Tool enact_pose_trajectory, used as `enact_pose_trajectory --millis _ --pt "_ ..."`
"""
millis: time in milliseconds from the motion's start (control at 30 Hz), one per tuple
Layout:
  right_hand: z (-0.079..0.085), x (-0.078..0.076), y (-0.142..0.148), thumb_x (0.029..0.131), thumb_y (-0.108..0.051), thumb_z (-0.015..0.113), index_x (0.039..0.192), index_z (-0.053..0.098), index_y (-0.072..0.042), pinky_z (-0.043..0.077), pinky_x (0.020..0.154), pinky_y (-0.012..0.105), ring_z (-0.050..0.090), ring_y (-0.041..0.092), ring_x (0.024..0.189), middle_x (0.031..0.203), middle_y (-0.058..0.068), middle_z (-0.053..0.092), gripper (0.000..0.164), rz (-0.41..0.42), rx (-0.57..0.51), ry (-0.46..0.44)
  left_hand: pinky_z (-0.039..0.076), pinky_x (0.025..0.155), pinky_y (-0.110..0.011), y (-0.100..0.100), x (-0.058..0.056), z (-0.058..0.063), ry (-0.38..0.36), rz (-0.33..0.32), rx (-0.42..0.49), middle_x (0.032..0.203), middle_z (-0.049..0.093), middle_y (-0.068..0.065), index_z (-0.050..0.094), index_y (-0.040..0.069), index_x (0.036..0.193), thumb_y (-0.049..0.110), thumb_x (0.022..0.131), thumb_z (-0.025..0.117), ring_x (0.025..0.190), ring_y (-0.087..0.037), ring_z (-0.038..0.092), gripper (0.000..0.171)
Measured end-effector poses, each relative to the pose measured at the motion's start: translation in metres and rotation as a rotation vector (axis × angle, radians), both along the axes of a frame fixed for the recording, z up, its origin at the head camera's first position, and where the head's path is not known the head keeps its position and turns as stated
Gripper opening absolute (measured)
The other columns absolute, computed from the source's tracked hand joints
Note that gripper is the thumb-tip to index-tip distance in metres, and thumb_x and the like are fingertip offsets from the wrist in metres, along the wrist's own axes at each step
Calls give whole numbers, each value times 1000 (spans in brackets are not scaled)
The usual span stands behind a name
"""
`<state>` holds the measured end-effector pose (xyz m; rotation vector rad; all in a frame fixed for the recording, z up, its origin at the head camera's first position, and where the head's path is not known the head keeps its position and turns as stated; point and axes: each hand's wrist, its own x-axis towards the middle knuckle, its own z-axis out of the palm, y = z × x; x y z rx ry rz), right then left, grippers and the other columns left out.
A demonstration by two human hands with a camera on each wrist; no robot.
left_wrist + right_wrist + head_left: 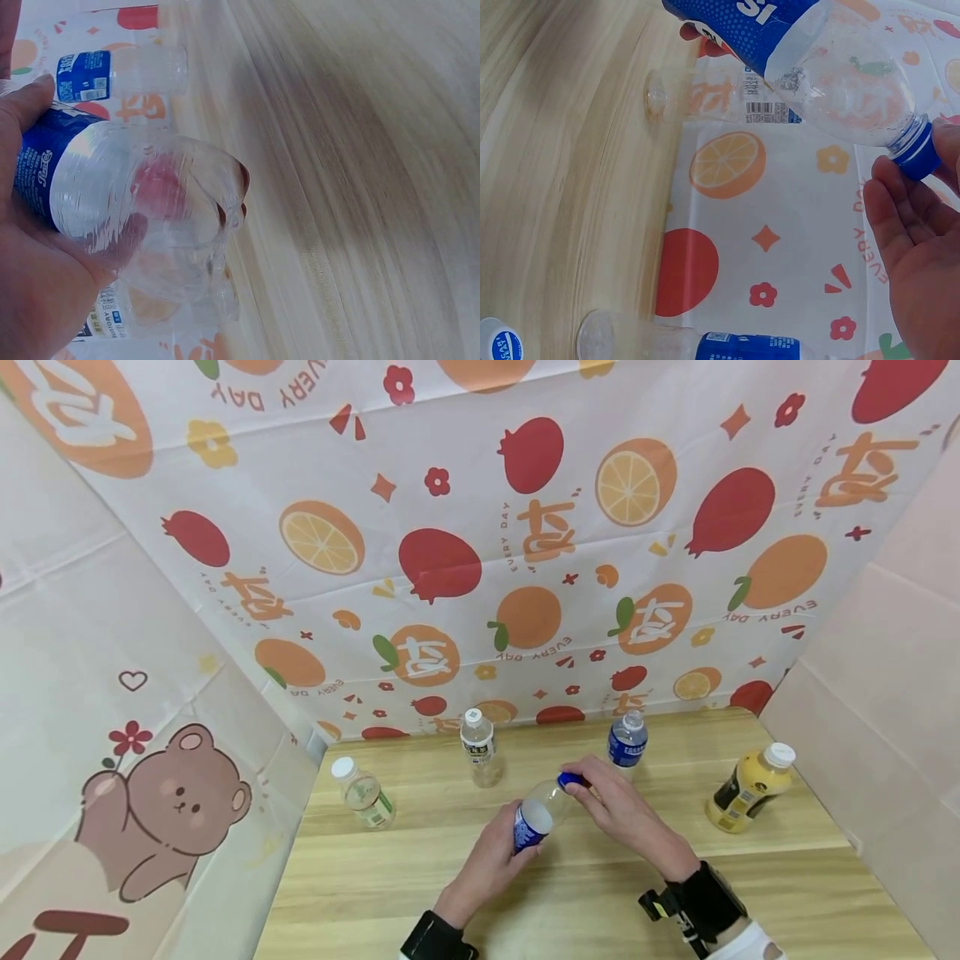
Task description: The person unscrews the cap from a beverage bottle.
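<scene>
A clear Pepsi bottle (531,822) with a blue label is tilted over the table, its neck towards the right. My left hand (487,856) grips it around the label; the clear base (187,202) points away from the palm in the left wrist view. At the neck, my right hand (626,806) pinches the blue cap (917,156) between thumb and fingers. The cap sits on the bottle's mouth. Through the clear wall I see no drink inside.
On the wooden table (360,893) stand a white-capped bottle with a green-and-white label (366,797) at left, a clear bottle (480,750) at back, a blue-labelled bottle (627,743) behind my right hand, and a yellow-filled bottle (738,793) at right. A fruit-print cloth (480,635) hangs behind.
</scene>
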<state>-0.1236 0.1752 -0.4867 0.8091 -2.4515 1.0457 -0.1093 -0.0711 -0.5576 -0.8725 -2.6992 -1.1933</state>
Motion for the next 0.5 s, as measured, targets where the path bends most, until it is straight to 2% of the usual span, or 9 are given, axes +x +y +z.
enact_pose_trajectory --millis 333,433,500 --pt "2 1 0 98 1 65 127 64 -3 60 80 33 64 13 99 114 3 67 29 21 14 26 57 93 -42 1 -1 0 41 25 -26 123 64 -12 46 1 142 18 90 82 108 -24 64 65" --pt "3 2 0 100 -1 64 132 61 -2 60 82 35 65 17 102 118 6 67 32 10 5 -10 57 94 -41 1 -1 0 43 33 -29 124 63 -12 46 1 143 20 90 82 109 -23 64 66" --pt "3 4 -1 102 -6 63 138 57 -1 60 84 39 66 19 104 121 8 67 37 -10 -23 -69 57 94 -41 3 -1 1 34 46 -17 125 64 -11 47 2 142 20 89 83 109 -23 64 66"
